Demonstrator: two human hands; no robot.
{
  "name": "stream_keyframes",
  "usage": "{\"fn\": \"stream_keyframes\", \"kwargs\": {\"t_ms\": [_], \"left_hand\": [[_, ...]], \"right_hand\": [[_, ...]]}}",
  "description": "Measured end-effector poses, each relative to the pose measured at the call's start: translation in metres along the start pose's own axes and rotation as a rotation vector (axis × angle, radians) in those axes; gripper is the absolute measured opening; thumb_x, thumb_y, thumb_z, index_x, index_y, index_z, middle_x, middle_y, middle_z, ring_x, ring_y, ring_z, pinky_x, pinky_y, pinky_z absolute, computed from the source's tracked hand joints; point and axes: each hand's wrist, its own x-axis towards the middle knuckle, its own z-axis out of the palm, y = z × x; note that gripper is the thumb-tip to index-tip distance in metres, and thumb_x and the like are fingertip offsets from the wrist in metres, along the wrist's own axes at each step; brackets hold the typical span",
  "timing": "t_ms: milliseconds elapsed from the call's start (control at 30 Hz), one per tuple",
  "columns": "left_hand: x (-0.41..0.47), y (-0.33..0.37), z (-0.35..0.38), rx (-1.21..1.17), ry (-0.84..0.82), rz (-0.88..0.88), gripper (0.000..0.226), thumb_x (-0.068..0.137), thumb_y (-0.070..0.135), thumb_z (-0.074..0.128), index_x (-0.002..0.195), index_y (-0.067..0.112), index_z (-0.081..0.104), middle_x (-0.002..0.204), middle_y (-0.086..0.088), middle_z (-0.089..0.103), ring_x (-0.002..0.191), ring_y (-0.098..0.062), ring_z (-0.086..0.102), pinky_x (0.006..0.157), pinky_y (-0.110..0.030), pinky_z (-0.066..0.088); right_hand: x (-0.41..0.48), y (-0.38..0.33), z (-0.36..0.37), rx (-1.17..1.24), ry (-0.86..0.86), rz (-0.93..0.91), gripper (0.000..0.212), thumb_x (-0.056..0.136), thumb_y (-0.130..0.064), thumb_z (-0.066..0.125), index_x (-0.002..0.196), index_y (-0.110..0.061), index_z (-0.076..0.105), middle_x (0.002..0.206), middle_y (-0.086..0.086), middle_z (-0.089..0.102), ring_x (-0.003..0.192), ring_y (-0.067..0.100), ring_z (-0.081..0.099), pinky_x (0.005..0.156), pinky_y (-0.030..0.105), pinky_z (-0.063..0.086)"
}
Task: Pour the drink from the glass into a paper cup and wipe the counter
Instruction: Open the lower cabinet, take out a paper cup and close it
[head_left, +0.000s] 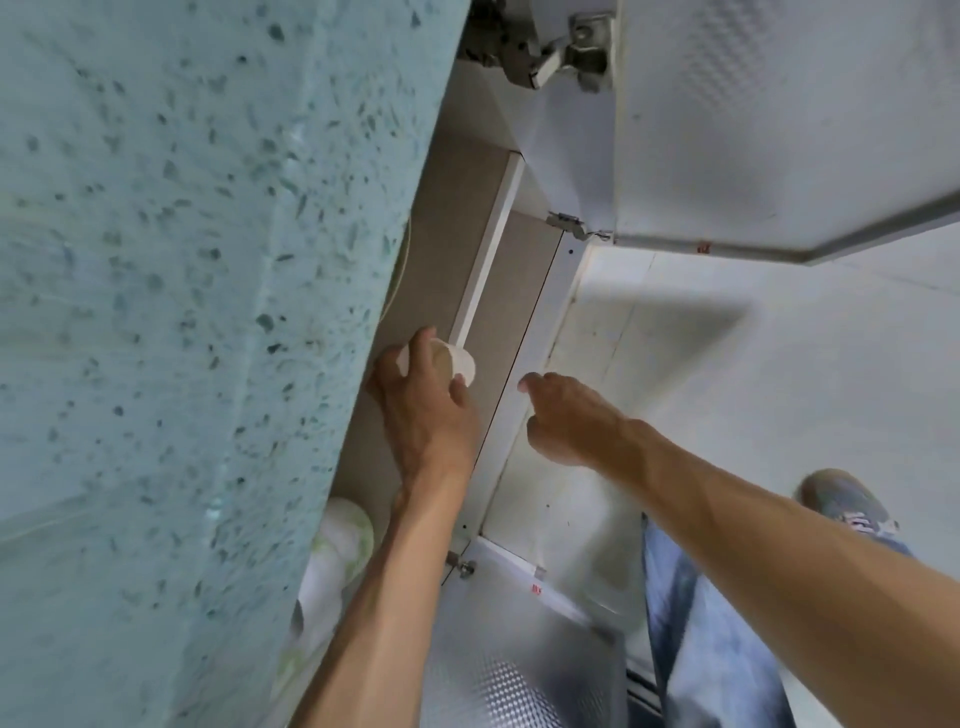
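Observation:
I look straight down past the edge of a speckled teal counter (182, 312) into an open cabinet below it. My left hand (423, 410) reaches under the counter and is closed around a white paper cup (464, 365), held sideways just in front of the cabinet shelf. My right hand (566, 421) hovers beside it over the white cabinet frame (540, 332), fingers loosely curled, one finger pointing at the frame, nothing in it. The glass with the drink is out of view.
A white cabinet door (769, 130) stands open at the upper right on metal hinges (569, 224). Another door with a patterned metal face (519, 660) is open below. White-green packaged goods (337, 551) lie inside the cabinet. My jeans leg (711, 623) and shoe (841, 501) are on the pale floor.

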Motion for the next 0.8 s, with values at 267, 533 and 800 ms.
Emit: {"fn": "stream_keyframes", "kwargs": {"t_ms": [267,533,800], "left_hand": [[-0.075,0.042,-0.015,-0.097,0.005,0.199,0.065,0.080,0.013,0.077,0.140,0.019,0.053,0.134,-0.009,0.056,0.123,-0.030,0.049,0.097,-0.034,0.046],[-0.155,0.101,-0.074,-0.157,0.033,0.194,0.072,0.070,0.020,0.086,0.135,0.016,0.056,0.129,-0.001,0.060,0.115,-0.019,0.051,0.090,-0.012,0.030],[-0.192,0.140,-0.174,-0.286,0.242,0.292,0.078,0.069,0.017,0.085,0.140,0.015,0.052,0.135,-0.001,0.060,0.122,-0.020,0.052,0.104,-0.026,0.038]], "right_hand": [[-0.033,0.021,-0.024,1.174,0.003,0.293,0.021,0.100,-0.006,0.042,0.112,-0.006,0.060,0.111,0.014,0.067,0.103,0.031,0.066,0.088,0.038,0.051],[-0.142,0.030,-0.053,1.257,0.019,0.178,0.036,0.103,-0.028,0.044,0.115,-0.002,0.066,0.107,0.016,0.072,0.089,0.022,0.068,0.077,0.028,0.053],[-0.243,-0.022,-0.117,1.209,0.027,-0.058,0.038,0.102,-0.032,0.046,0.116,-0.004,0.066,0.107,0.015,0.073,0.093,0.021,0.070,0.078,0.031,0.054]]}}
